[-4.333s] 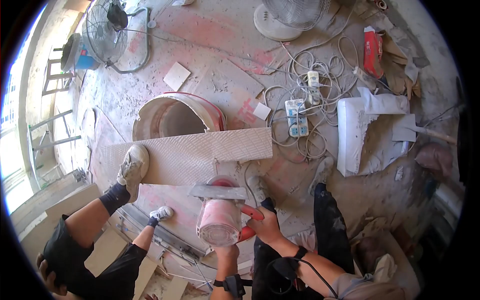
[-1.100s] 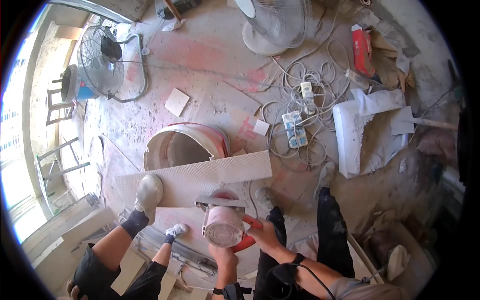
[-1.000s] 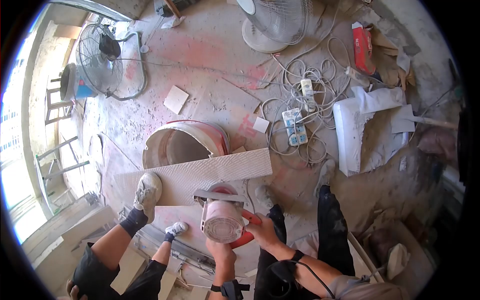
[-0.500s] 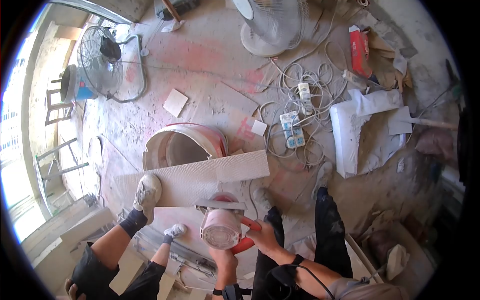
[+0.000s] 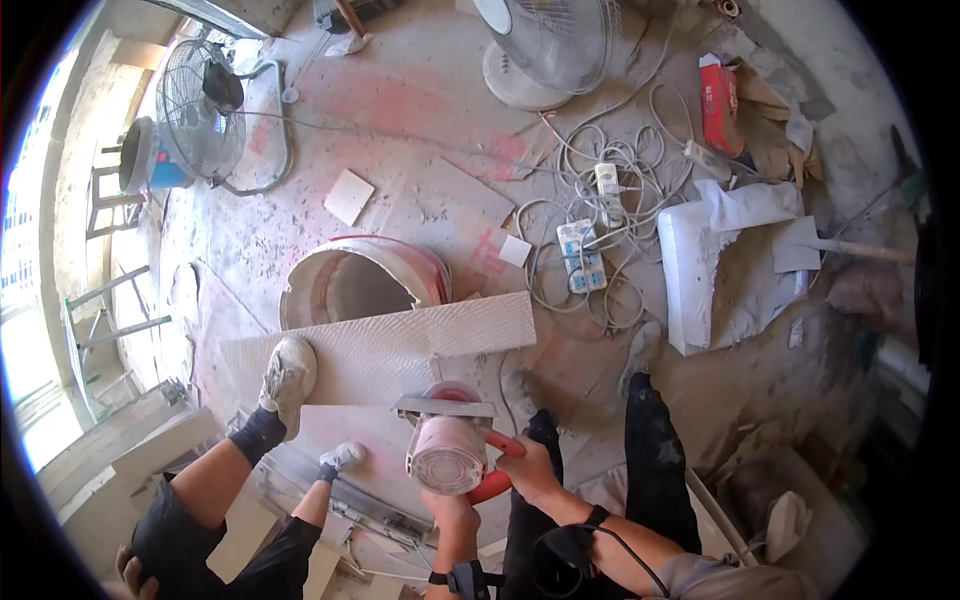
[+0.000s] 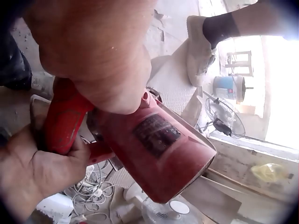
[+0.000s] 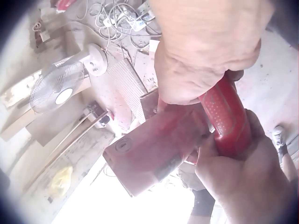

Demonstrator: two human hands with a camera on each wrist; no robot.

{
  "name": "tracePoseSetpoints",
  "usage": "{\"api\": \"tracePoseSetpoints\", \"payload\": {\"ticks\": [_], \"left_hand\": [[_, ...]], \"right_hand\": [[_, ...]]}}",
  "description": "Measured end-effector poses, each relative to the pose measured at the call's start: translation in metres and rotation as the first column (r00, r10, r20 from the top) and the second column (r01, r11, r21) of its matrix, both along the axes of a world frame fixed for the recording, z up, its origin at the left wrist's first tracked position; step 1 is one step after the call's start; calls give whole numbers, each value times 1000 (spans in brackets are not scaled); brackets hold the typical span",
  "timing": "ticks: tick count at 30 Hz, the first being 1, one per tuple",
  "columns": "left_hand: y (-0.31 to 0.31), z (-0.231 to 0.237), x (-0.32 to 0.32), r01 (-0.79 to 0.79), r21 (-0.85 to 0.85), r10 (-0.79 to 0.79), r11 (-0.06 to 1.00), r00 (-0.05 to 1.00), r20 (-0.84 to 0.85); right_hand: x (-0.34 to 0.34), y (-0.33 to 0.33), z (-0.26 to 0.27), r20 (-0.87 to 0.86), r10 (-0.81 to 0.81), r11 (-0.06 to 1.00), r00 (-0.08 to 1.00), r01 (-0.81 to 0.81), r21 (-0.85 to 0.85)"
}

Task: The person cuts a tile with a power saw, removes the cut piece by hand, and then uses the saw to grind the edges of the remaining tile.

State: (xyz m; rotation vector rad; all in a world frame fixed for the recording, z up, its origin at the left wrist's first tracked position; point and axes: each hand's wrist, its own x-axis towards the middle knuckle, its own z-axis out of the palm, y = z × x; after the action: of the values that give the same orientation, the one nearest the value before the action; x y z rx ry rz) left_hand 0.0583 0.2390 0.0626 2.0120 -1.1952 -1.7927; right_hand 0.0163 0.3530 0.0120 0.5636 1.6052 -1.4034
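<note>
A red, dust-covered handheld circular saw point(image 5: 447, 455) is held in both hands, its flat metal base point(image 5: 445, 406) facing the floor pieces ahead. My right hand point(image 5: 530, 472) grips the red loop handle point(image 7: 223, 114) at the saw's right side. Lower down, my left hand point(image 5: 452, 515) holds the handle's other end, behind the motor housing point(image 6: 156, 144). Under the saw's front lies a long pale tile with a ridged pattern point(image 5: 370, 350); the blade end overlaps its near edge. Another person's shoe point(image 5: 290, 375) presses on the tile's left part.
A broken-rimmed bucket point(image 5: 430, 270) lies just beyond the tile. Two fans point(image 5: 200, 110) stand farther off. Power strips point(image 5: 582, 255) and tangled cords lie to the right, beside a torn white sack point(image 5: 690, 270). A ladder point(image 5: 110, 310) leans at the left.
Over these seconds the head view has shifted, so the bucket and tile sit lower in it. The saw stays over the tile's near edge, both hands keeping their grip.
</note>
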Motion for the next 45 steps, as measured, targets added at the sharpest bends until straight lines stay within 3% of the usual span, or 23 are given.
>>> {"api": "tracePoseSetpoints", "payload": {"ticks": [5, 8, 10, 13, 15, 18, 22, 25, 28, 32, 35, 38, 42, 45], "left_hand": [[5, 3, 7, 80, 14, -80, 997, 997, 3], [6, 1, -4, 46, -97, -52, 994, 996, -66], [-7, -11, 10, 275, -134, -280, 952, 960, -16], [-18, -12, 2, 331, -105, -329, 938, 944, 30], [-14, -6, -8, 80, 8, -79, 997, 997, -17], [-2, -9, 0, 10, -32, -11, 999, 999, -37], [12, 5, 2, 8, 3, -8, 1000, 1000, -27], [11, -4, 19, 69, -2, -69, 998, 998, -14], [12, -4, 7, 19, -66, -24, 998, 997, -78], [-11, -2, -8, 208, -92, -216, 974, 973, -80], [-19, -4, -5, 250, -22, -251, 968, 964, -83], [-2, -12, 4, 22, -25, -23, 999, 1000, -19], [12, -2, 14, -79, 81, 80, 994, 997, -11], [17, -3, 26, -30, 41, 30, 999, 1000, -7]], "right_hand": [[-13, 9, 21, 33, 4, 1000, 999, -4, -18], [-13, 5, 11, -78, 5, 1000, 997, -7, -27], [-21, -1, 9, -23, 1, 1000, 1000, -1, -22], [-23, -6, 3, -5, -3, 1000, 1000, 3, -14], [-22, -6, 2, 15, -13, 1000, 1000, 13, -14], [-14, 0, 3, -26, 14, 1000, 1000, -14, 0], [-1, 11, 9, 34, 25, 1000, 999, -26, 4], [0, 16, 12, 19, 29, 1000, 999, -29, -6], [-3, 14, 8, -53, -4, 998, 999, 1, -68], [-32, -2, 17, -37, 0, 998, 999, -2, -62], [-30, -9, 12, -34, -3, 1000, 999, 2, -25], [-15, 0, 9, -11, 19, 1000, 1000, -18, 11], [-4, 13, 16, -39, 93, 995, 995, -91, 49], [8, 17, 11, -81, 102, 994, 991, -98, 47]]}}
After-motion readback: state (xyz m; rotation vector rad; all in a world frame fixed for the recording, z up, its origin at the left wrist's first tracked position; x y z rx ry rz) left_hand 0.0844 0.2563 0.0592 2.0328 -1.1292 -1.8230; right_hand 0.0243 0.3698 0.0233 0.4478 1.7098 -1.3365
